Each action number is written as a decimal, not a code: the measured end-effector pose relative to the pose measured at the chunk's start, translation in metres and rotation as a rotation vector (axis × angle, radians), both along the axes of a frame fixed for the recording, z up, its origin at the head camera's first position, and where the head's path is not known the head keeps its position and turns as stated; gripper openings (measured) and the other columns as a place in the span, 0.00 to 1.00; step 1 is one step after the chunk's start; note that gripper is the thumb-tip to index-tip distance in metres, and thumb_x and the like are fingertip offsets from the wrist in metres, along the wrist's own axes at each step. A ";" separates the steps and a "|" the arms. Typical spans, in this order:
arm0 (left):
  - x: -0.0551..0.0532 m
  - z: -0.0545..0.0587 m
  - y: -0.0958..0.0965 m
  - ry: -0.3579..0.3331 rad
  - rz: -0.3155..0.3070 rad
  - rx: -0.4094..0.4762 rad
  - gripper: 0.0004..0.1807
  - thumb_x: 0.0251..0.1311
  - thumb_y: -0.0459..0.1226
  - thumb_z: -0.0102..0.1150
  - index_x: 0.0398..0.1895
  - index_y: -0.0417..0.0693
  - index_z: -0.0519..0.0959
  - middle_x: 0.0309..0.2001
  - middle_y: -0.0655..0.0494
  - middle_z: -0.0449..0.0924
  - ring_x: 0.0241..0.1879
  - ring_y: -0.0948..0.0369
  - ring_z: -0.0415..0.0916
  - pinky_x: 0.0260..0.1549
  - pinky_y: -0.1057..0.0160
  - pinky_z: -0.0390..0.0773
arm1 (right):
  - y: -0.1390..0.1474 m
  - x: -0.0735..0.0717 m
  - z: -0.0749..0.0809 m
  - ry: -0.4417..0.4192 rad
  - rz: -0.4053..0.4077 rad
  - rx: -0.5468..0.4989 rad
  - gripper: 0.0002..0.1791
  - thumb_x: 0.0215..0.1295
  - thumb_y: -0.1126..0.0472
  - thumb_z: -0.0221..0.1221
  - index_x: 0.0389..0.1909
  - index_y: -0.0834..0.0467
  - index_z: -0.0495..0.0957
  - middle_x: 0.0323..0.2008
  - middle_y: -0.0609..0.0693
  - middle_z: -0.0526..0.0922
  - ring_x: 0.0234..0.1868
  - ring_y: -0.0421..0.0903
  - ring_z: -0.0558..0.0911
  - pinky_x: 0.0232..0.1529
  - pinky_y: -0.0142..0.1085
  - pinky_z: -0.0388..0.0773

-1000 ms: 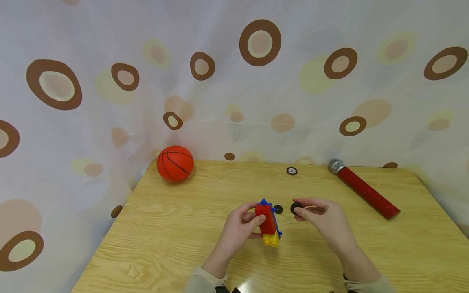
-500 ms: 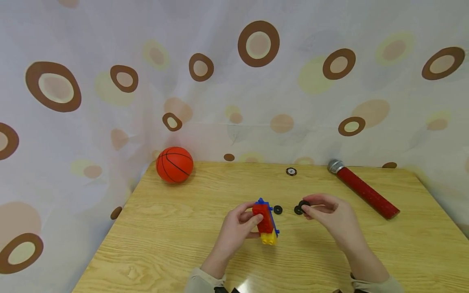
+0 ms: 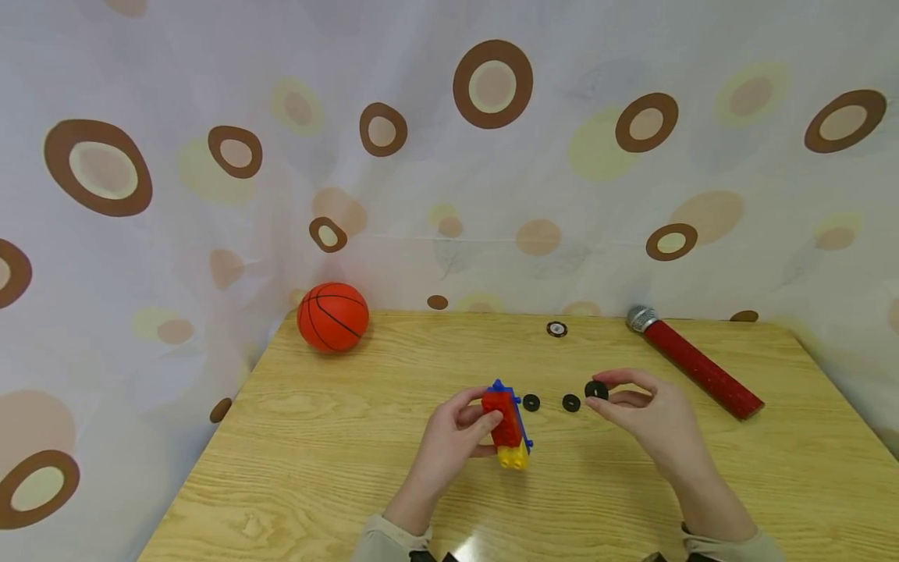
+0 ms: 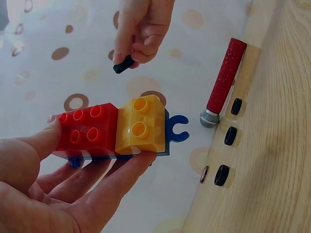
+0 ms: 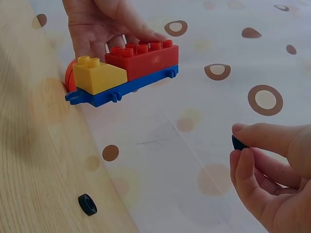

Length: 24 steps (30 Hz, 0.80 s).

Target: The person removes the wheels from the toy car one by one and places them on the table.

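Note:
My left hand (image 3: 455, 433) grips a toy block car made of a red studded brick (image 5: 150, 63) and a yellow sloped brick (image 4: 141, 124) on a blue base (image 5: 131, 88). Bare axle stubs and a hook stick out from the base. To the car's right, my right hand (image 3: 653, 414) pinches a small black toy wheel (image 3: 596, 390) between thumb and fingertips, apart from the car. Two more black wheels, a nearer one (image 3: 531, 403) and a farther one (image 3: 571, 403), lie between the hands. The left wrist view shows another wheel (image 4: 236, 106) on the table, hidden in the head view.
An orange toy basketball (image 3: 333, 318) sits at the back left of the wooden table (image 3: 295, 437). A red-handled microphone (image 3: 695, 363) lies at the back right. Near the back edge is a round chip (image 3: 557, 329). A patterned cloth (image 3: 421, 179) hangs behind.
My right hand has moved right, carrying its wheel away from the car, and a wheel on the table has come into view behind it. The left hand and car have shifted slightly left.

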State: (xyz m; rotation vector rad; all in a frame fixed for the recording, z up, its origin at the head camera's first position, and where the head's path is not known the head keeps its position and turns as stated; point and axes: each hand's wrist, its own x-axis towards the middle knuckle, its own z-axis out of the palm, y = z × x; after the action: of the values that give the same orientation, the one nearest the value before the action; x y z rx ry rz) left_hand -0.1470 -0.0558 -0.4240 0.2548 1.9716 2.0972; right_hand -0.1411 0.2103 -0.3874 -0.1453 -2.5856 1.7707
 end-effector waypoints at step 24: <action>-0.001 0.002 -0.003 -0.011 0.004 -0.016 0.26 0.66 0.40 0.61 0.65 0.42 0.72 0.55 0.39 0.82 0.51 0.47 0.83 0.39 0.53 0.86 | 0.025 -0.001 -0.007 0.011 -0.022 0.159 0.27 0.59 0.51 0.70 0.56 0.61 0.79 0.36 0.36 0.87 0.35 0.31 0.84 0.37 0.27 0.78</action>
State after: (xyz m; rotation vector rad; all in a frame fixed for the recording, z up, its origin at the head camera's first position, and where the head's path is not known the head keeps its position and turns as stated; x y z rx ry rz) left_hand -0.1478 -0.0585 -0.4224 0.2360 1.9839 2.0802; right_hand -0.1417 0.2353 -0.3940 -0.1617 -2.6918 1.5461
